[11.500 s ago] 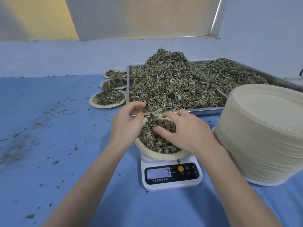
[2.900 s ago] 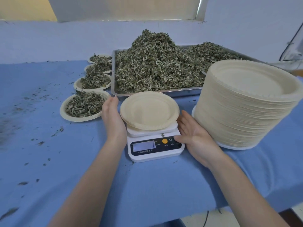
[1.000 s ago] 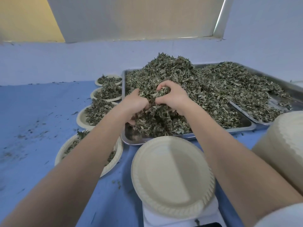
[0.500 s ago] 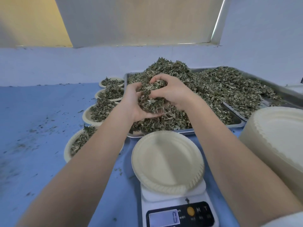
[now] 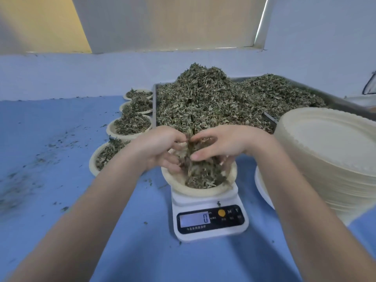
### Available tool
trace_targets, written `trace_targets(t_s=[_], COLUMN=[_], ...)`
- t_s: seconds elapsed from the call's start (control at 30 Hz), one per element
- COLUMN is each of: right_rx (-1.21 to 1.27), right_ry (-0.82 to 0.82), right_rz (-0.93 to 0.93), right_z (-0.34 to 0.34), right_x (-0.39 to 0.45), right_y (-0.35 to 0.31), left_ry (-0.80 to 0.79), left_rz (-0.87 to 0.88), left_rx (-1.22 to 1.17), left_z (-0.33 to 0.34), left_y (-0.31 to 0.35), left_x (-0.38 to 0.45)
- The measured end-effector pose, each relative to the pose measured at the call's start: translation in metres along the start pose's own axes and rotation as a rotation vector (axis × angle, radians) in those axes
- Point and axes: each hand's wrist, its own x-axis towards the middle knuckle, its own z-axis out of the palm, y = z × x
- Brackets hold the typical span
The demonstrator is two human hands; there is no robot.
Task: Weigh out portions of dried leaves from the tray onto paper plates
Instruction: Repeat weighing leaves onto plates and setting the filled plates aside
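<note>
clump of grey-green dried leaves (image 5: 200, 169): on round cream paper plate (image 5: 195, 190) atop white digital scale (image 5: 209, 218) | left hand (image 5: 160, 149), right hand (image 5: 221, 145): fingers curled round clump | risk: loose flakes spill past rim (display reads 0), false weight | axis: shapeless heap, none, no heading | steel tray (image 5: 333, 98) behind

Materials: matt paper, dull metal, glossy plastic, cloth.
Paper plate (image 5: 195, 191) cream, matt, crimped rim; dried leaves (image 5: 203, 102) crumbly, rough, dull green; tray (image 5: 343, 103) brushed grey metal; scale (image 5: 209, 220) smooth white plastic (black panel glossy); table cover (image 5: 50, 139) blue matt cloth.
</note>
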Motion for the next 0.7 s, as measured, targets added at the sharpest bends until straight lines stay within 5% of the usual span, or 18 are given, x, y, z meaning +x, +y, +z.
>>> trace_targets(t_s=[0.2,0.4,0.53,0.7], right_rx=[-0.121,-0.262,-0.113,-0.125], right_ry=[0.18,0.151,0.123,0.356], right_rz=[-0.025,-0.064,-0.159,-0.272], right_z=[-0.008,-0.009,0.004,0.02], right_x=[-0.012,-0.009,-0.003,0.008], right_y=[-0.003,0.006,0.018,0.028], left_ry=[0.218,0.183,0.187,0.246], left_rz=[0.194,0.254,0.351,0.454], left_rx=[0.37,0.395,0.378,0.297], left_z=[0.001,0.007,0.016,0.023], left_y=[0.02,0.015,0.001,-0.019], left_x=[-0.009,-0.002,0.004,0.012])
